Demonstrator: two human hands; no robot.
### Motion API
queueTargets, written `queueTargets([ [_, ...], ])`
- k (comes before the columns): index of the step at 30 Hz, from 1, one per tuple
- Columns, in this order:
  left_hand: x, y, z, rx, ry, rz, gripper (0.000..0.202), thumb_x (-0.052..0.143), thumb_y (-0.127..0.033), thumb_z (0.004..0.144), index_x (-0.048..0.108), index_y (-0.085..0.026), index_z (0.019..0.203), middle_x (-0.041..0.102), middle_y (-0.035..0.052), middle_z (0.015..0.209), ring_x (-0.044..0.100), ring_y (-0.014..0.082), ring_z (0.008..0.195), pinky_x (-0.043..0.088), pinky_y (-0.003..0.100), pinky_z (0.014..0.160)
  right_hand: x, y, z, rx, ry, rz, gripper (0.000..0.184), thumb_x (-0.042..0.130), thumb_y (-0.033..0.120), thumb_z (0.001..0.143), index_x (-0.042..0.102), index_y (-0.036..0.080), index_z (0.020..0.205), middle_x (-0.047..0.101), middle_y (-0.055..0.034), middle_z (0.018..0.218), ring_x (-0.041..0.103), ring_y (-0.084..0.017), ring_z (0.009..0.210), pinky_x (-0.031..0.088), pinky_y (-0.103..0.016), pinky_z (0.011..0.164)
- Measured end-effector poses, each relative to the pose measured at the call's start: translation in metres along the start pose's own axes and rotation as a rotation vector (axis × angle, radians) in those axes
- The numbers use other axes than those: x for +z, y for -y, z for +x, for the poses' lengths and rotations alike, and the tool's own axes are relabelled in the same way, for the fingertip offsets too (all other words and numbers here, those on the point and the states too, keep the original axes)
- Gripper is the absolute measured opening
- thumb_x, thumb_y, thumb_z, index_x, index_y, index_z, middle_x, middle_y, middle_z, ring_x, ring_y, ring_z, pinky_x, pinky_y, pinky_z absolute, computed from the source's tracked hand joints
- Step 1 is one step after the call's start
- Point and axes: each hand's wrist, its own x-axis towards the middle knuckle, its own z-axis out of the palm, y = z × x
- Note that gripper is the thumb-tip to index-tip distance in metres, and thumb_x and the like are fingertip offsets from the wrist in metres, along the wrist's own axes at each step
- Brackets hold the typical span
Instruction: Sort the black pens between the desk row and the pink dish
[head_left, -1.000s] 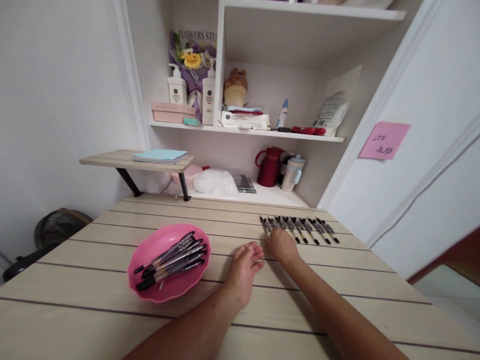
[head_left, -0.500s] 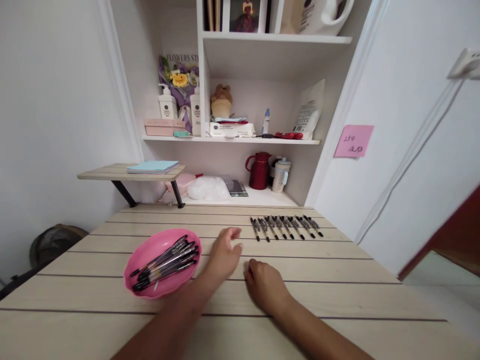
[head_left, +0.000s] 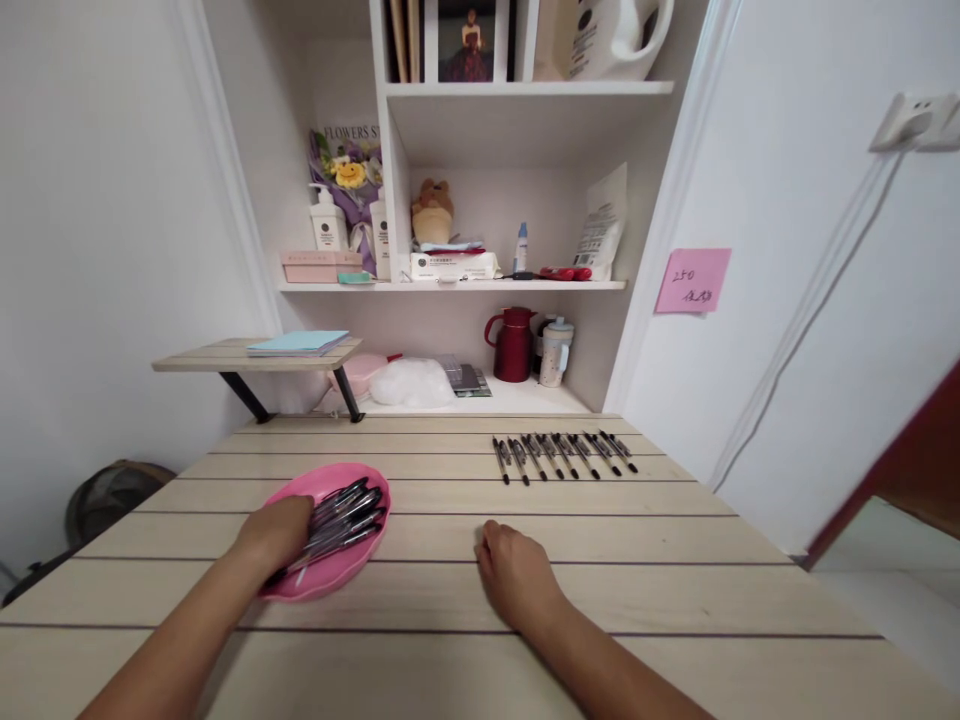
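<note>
A pink bowl (head_left: pixel 352 570) with several black pens (head_left: pixel 345 520) sits on the left of the wooden table (head_left: pixel 675 570). My left hand (head_left: pixel 276 535) reaches into the bowl from the left and lies on the pens' near ends. Its fingers are hidden under the back of the hand, so whether it grips a pen cannot be told. My right hand (head_left: pixel 517 578) rests on the table in the middle, fingers curled in, with nothing in it. A row of several black pens (head_left: pixel 562 455) lies side by side further back on the right.
Behind the table, white shelves (head_left: pixel 465 286) hold bottles, a box, a soft toy and a bouquet. A red jug (head_left: pixel 514 345) and a mug (head_left: pixel 555 352) stand below. A small raised shelf (head_left: pixel 225 355) carries a blue notebook. A pink note (head_left: pixel 691 280) is stuck on the right wall.
My left hand moved left from mid-table into the pink bowl. My right hand drew back from the pen row to the table's middle and has stayed there. The camera tilted up.
</note>
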Motion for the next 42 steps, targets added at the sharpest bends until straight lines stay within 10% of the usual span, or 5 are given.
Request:
queueTargets([
  [9, -0.017, 0.02, 0.009, -0.071, -0.077, -0.075, 0.015, 0.056, -0.026, 0.067, 0.057, -0.015, 0.057, 0.06, 0.0106, 0.059, 0.055, 0.0209, 0.06, 0.036, 0.029, 0.06, 0.004, -0.003, -0.001, 0.002, 0.002, 0.002, 0.019, 0.035, 0.023, 0.085, 0.054, 0.017, 0.088, 0.065, -0.0095, 0.086, 0.061, -0.019, 0.077, 0.036, -0.027, 0.063],
  [13, -0.014, -0.002, -0.007, 0.095, -0.189, -0.541, 0.016, 0.049, -0.028, 0.073, 0.06, -0.015, 0.075, 0.059, 0.0054, 0.068, 0.05, 0.0138, 0.056, 0.032, 0.023, 0.053, 0.004, -0.006, 0.001, 0.024, -0.027, 0.122, 0.019, 0.041, 0.026, 0.083, 0.056, 0.017, 0.079, 0.065, -0.0083, 0.079, 0.059, -0.018, 0.073, 0.035, -0.026, 0.061],
  [20, 0.035, -0.091, -0.041, 0.182, 0.521, -1.551, 0.034, 0.052, -0.038, 0.073, 0.051, -0.017, 0.1, 0.046, -0.0066, 0.056, 0.022, 0.0012, 0.033, 0.011, 0.018, 0.037, -0.02, 0.009, 0.02, 0.11, 0.012, 1.27, 0.049, 0.04, 0.058, 0.077, 0.06, 0.013, 0.077, 0.062, -0.0058, 0.063, 0.053, -0.014, 0.055, 0.037, -0.024, 0.049],
  [30, 0.095, -0.15, -0.029, 0.032, 0.509, -1.585, 0.019, 0.05, -0.035, 0.074, 0.047, -0.017, 0.076, 0.046, -0.0066, 0.05, 0.034, 0.0029, 0.032, 0.018, 0.017, 0.035, 0.006, 0.006, 0.039, 0.342, -0.105, 1.562, 0.037, 0.063, 0.049, 0.065, 0.056, 0.016, 0.077, 0.051, 0.0051, 0.045, 0.038, -0.008, 0.031, 0.028, -0.021, 0.032],
  [42, 0.1, -0.139, -0.028, 0.147, 0.766, -1.699, 0.039, 0.048, -0.031, 0.074, 0.049, -0.016, 0.111, 0.05, -0.0056, 0.048, 0.023, 0.0025, 0.027, 0.01, 0.019, 0.035, -0.008, -0.042, 0.059, 0.403, -0.397, 1.648, 0.032, 0.061, 0.044, 0.068, 0.053, 0.022, 0.091, 0.061, -0.0006, 0.078, 0.06, -0.012, 0.06, 0.05, -0.023, 0.051],
])
